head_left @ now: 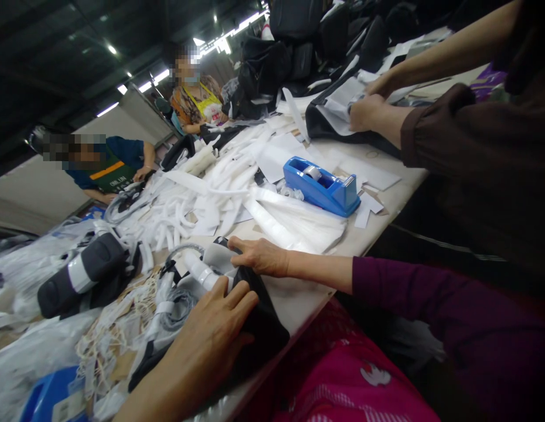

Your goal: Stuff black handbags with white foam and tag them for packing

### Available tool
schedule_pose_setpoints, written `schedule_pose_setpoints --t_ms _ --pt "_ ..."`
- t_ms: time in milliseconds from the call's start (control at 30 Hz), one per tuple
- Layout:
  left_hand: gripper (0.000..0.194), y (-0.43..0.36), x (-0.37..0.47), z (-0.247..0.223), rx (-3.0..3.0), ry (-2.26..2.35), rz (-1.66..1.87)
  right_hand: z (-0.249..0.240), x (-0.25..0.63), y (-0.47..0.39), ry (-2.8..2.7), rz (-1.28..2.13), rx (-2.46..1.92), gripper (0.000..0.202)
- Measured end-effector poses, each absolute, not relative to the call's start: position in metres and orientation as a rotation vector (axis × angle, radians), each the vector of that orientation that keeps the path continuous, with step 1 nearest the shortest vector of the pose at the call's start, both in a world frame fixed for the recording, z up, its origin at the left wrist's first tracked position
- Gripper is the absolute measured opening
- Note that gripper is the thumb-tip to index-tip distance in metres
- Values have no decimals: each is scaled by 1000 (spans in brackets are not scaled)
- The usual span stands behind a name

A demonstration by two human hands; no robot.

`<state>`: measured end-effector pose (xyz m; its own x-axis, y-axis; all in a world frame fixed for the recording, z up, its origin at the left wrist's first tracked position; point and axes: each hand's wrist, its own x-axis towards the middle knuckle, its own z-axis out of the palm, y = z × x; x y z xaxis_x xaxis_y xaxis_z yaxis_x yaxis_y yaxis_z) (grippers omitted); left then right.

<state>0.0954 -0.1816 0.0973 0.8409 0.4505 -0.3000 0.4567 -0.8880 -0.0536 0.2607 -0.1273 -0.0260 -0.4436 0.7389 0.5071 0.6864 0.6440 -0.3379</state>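
A black bag [266, 319] lies at the table's near edge, with a handle wrapped in white padding [202, 272] on its top. My left hand [215, 325] lies across the near side of the bag, its fingers bent over the black material beside the wrapped handle. At the bag's far upper edge, my right hand [259, 257] pinches the rim between thumb and fingers. Pale lining shows next to that hand. Coiled clear-wrapped straps [180, 308] sit to the left of the bag.
A blue tape dispenser [323, 186] stands beyond my right hand, near white foam sheets [294, 220]. White padding strips [228, 170] cover the middle. Another black bag [81, 272] and tangled cords [123, 328] lie left. A co-worker's hands [373, 105] handle a black bag at right; two people sit opposite.
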Motion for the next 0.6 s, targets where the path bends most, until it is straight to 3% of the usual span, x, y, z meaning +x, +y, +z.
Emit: schedule_pose_setpoints --t_ms 200,600 --pt "19 -177 87 100 2996 727 -388 -26 259 -125 -2184 132 -1072 19" --pt "16 -174 89 98 2941 715 -362 -35 251 -132 -1939 387 -1179 23"
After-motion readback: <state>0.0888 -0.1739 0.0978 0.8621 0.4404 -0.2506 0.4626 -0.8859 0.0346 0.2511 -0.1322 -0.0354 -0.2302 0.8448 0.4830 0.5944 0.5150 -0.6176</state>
